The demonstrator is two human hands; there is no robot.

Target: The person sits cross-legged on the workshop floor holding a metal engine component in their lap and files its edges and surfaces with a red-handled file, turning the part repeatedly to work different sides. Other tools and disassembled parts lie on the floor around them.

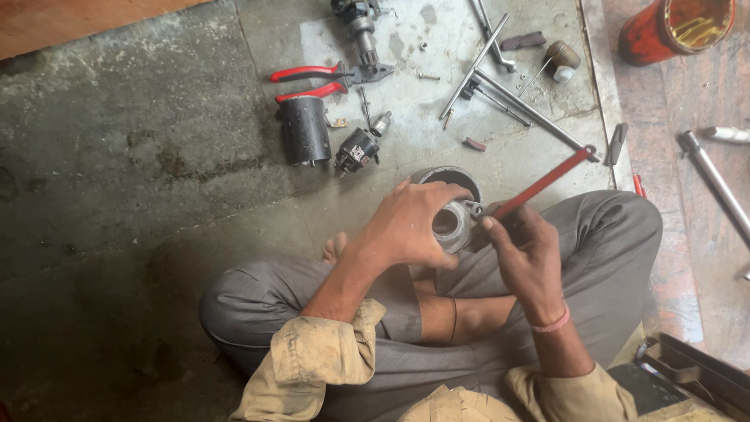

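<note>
I sit cross-legged on the floor. My left hand (410, 223) grips a grey metal cylindrical housing (451, 223), hollow end facing up, held over my lap. My right hand (525, 250) holds a red-handled tool (543, 184) whose metal tip rests at the housing's rim. A second round metal casing (448, 175) stands on the floor just behind the one I hold, partly hidden by my left hand.
On the concrete floor ahead lie red-handled pliers (312, 82), a black cylinder (305, 130), a small armature-like part (357, 148), a geared shaft (361, 31), long metal rods (500, 86), screws and a small bottle (562, 59). An orange-red tin (676, 30) stands far right.
</note>
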